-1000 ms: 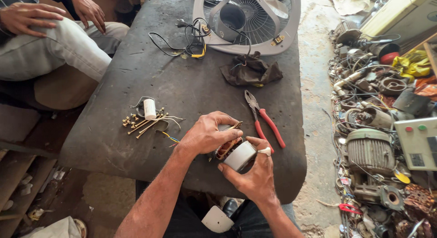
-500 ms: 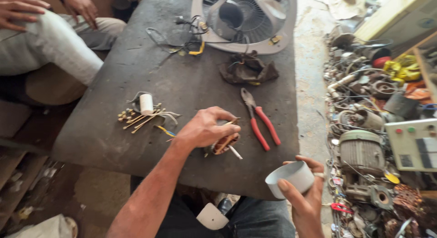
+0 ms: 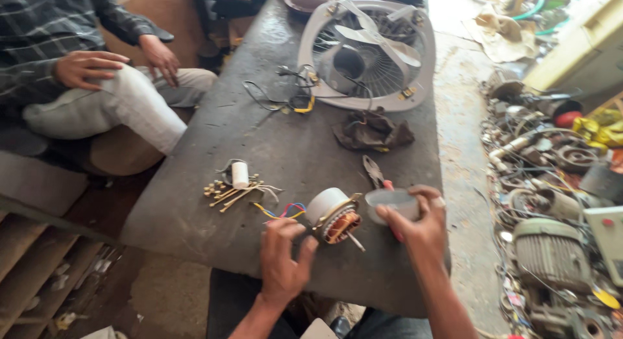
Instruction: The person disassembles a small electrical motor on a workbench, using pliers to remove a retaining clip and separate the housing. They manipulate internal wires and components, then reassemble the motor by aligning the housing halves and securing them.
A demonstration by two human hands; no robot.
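We had the motor (image 3: 332, 216) lying on the table (image 3: 195, 203), shaft towards us. Right hand (image 3: 415, 225) gripped the end cap (image 3: 389, 201); left hand (image 3: 282, 261) open, fingers spread, just beside the motor. Best to square the cap to the shaft.

Left hand (image 3: 283, 261) open, right hand (image 3: 415, 223) gripping

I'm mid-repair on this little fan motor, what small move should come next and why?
Probably steady the motor with the left hand. It lies loose on the table with its copper winding and shaft exposed, the left hand just beside it, while the right hand holds the grey end cap clear.
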